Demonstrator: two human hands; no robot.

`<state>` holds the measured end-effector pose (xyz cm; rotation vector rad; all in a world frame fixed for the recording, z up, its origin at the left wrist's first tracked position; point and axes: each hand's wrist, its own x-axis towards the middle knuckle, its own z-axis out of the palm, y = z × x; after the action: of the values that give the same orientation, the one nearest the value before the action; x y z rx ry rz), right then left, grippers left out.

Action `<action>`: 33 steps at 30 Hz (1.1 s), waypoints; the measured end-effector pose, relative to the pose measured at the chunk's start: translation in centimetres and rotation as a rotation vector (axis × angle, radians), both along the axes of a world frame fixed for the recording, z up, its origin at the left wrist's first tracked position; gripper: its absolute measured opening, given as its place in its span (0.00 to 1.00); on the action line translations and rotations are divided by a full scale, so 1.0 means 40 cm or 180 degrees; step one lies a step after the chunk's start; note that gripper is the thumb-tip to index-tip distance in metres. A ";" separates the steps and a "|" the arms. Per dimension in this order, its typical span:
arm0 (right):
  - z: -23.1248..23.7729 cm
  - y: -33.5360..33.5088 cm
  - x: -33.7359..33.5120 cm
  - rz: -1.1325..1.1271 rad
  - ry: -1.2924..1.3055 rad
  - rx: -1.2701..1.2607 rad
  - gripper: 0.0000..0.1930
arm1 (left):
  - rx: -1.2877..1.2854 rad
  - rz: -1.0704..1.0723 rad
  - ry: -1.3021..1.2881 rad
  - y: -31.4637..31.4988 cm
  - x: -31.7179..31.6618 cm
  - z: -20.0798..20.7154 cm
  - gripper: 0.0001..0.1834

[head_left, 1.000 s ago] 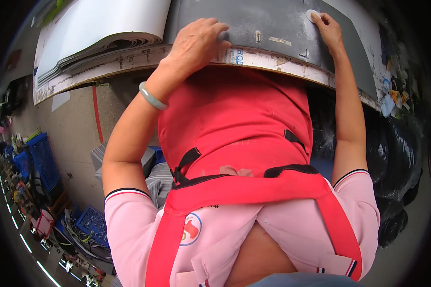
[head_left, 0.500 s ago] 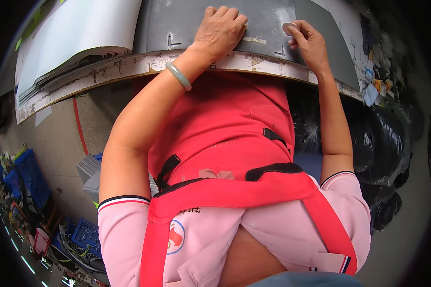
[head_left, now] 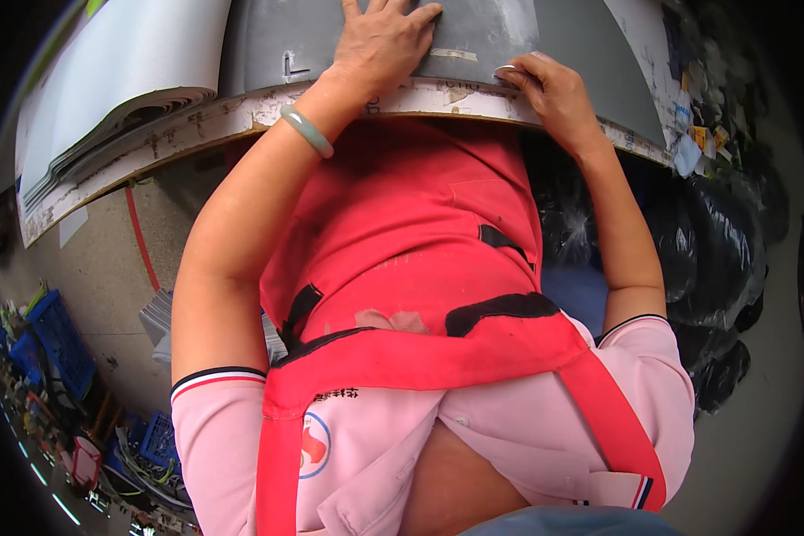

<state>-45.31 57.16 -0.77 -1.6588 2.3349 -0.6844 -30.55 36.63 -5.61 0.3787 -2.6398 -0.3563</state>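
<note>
My left hand lies on a dark grey sheet at the table's near edge, its fingers apart; the tips run up to the top of the picture. Between thumb and fingers of my right hand is a thin white disc, only its edge showing. That hand rests low on the sheet, close to the front edge. White smudges mark the sheet's surface. An L-shaped corner mark sits left of my left hand, and a pale strip lies between my hands.
A thick folded stack of pale sheets covers the table's left end. The worn white table edge runs across in front of me. Black plastic bags stand below at right. Blue crates are on the floor at left.
My right hand with the white disc has come down toward the front edge and slightly left. My left hand has shifted up and left, its curled fingers now spread.
</note>
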 end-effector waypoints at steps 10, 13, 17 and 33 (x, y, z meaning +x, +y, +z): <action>-0.020 -0.004 0.008 -0.1377 -0.1504 -0.0096 0.14 | -0.0009 0.0006 0.0100 -0.005 -0.003 0.000 0.16; -0.021 -0.014 0.003 -0.1256 -0.1359 -0.0002 0.13 | -0.0050 0.0030 0.0077 -0.008 -0.003 0.001 0.16; 0.038 -0.034 -0.046 -0.0935 -0.1694 0.1004 0.13 | -0.0069 0.0047 0.0008 -0.015 -0.002 0.002 0.16; -0.068 -0.337 -0.330 -0.0581 0.0295 -0.0248 0.11 | -0.0151 0.0125 -0.0048 -0.011 -0.002 -0.040 0.17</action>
<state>-58.52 43.66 -3.48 -1.5523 2.5803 -0.7566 -30.64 36.20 -7.19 0.4186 -2.6463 -0.2789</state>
